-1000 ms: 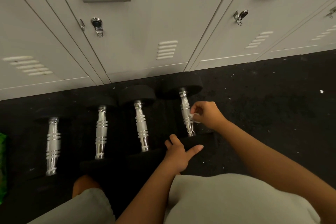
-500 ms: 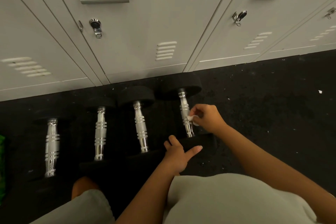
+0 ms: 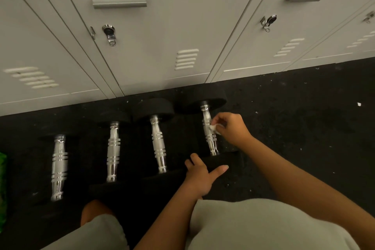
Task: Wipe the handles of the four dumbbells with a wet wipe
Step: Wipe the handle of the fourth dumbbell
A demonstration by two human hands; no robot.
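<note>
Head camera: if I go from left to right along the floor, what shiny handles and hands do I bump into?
First handle → second handle → third handle → left hand on a black weight → fourth handle → wipe → right hand.

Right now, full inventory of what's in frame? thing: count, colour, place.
dumbbells: 4, chrome handles with black heads, side by side on the floor before the lockers
wipe: 1, white, against the rightmost dumbbell's handle, pinched in the right hand
lockers: a row, off-white, along the top, doors closed
latches: 3 seen, metal, on the locker doors
floor: black, speckled
green thing: 1, at left edge, cannot tell what
shorts: light grey, bottom of frame
knee: 1, bare, bottom left
left hand: resting on the rightmost dumbbell's near head
right hand: holding the wipe
</note>
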